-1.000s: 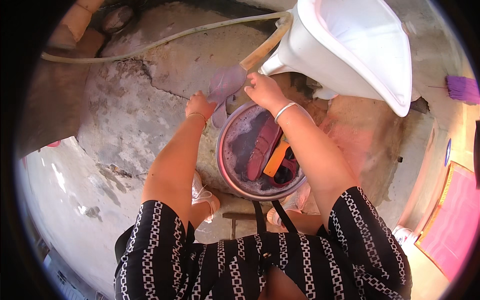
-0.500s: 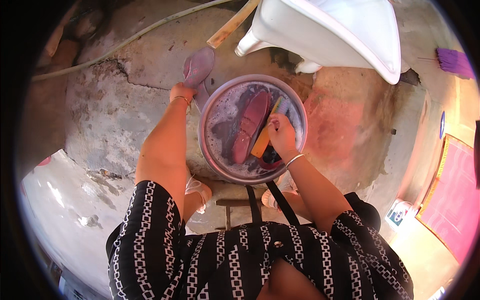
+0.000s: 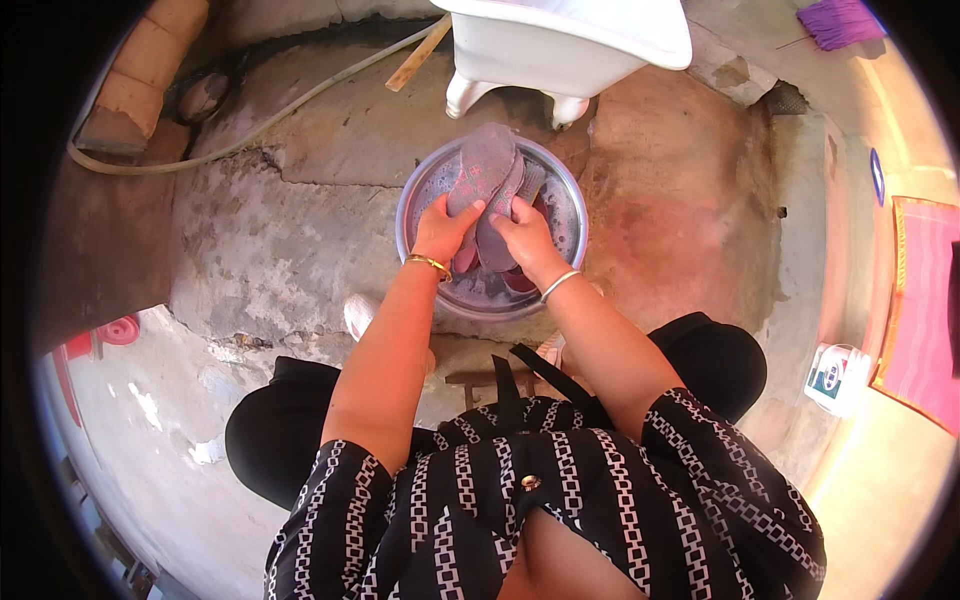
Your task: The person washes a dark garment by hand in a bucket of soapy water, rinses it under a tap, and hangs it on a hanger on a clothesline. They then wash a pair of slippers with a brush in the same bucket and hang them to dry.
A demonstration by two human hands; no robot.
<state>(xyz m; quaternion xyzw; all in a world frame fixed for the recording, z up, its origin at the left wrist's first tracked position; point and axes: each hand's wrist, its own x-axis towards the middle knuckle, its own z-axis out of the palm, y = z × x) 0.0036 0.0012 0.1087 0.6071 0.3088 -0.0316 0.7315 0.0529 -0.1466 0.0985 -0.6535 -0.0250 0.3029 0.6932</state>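
Over a round metal basin (image 3: 492, 314) of sudsy water, my two hands hold a pair of greyish-purple insoles. My left hand (image 3: 438, 236) grips the patterned insole (image 3: 484, 160), thumb on top and fingers underneath. The other insole (image 3: 493, 248) lies partly beneath it, and my right hand (image 3: 527, 240) pinches its edge. Below them, parts of a dark red shoe (image 3: 517, 281) show in the water; the insoles and my hands hide most of the basin's contents.
A white footed tub (image 3: 560, 50) stands just beyond the basin. A wooden stick (image 3: 418, 55) and a pale hose (image 3: 250, 145) lie to its left. On the right are a white container (image 3: 838, 378) and a pink cloth (image 3: 925, 310). Part of a low stool (image 3: 470, 380) shows near me.
My left hand has brought the insoles from the floor at the left to over the basin. My right hand has let go of the yellow brush and taken hold of an insole.
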